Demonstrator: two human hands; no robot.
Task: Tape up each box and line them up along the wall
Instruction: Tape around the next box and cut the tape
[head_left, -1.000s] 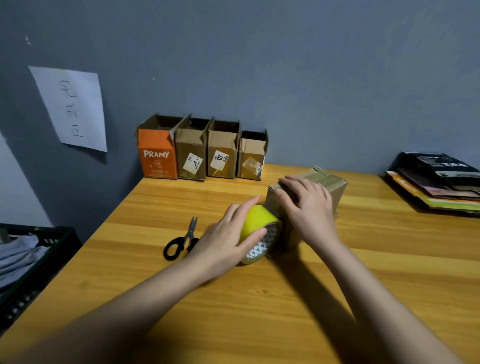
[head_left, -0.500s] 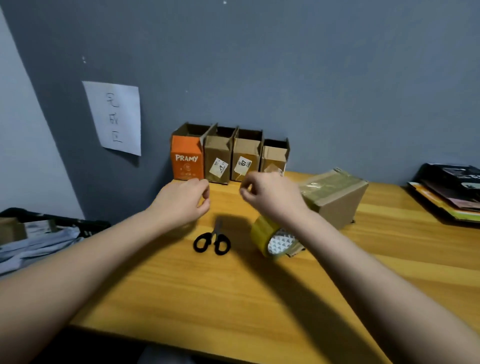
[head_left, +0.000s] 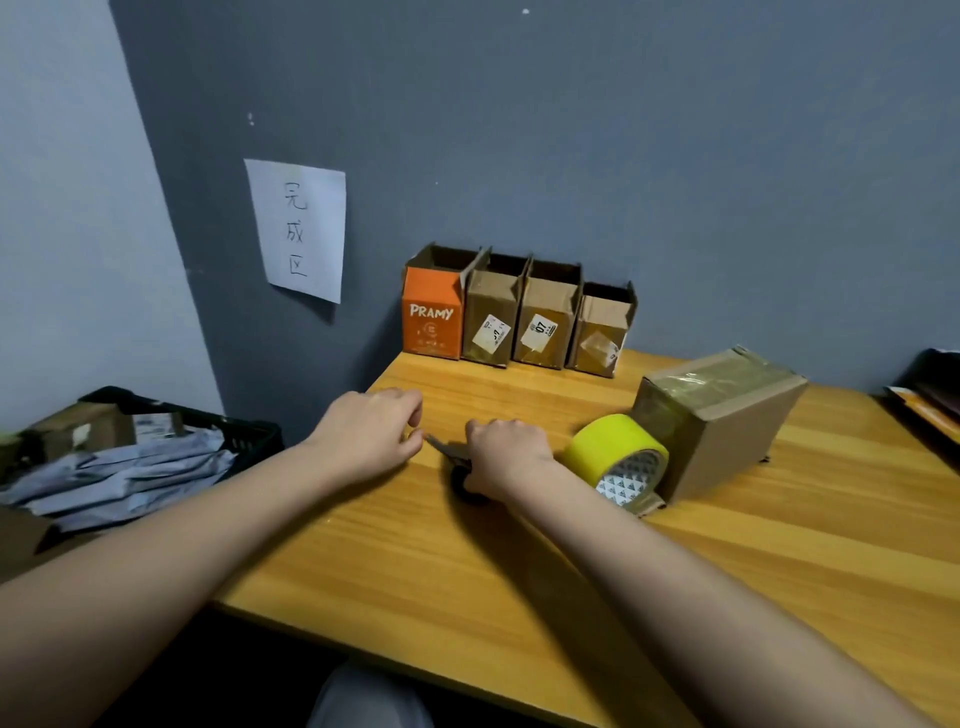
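1. The taped brown cardboard box (head_left: 722, 421) lies toward the far edge of the wooden bench (head_left: 519, 571), right of both hands, touching the yellow tape roll (head_left: 615, 454).
2. The right hand (head_left: 506, 454) curls around black-handled scissors (head_left: 457, 460).
3. The left hand (head_left: 369, 434) is loosely curled; whether it pinches anything, I cannot tell.

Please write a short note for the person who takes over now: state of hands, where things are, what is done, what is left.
Left hand: fingers curled, seems to pinch a tape end; unclear.
Right hand: grip on the scissors, on the table.
Tape roll stands against the box, which has tape on top.
Four boxes stand along the wall, tops open.
Left: cut the tape, move the box into the row.
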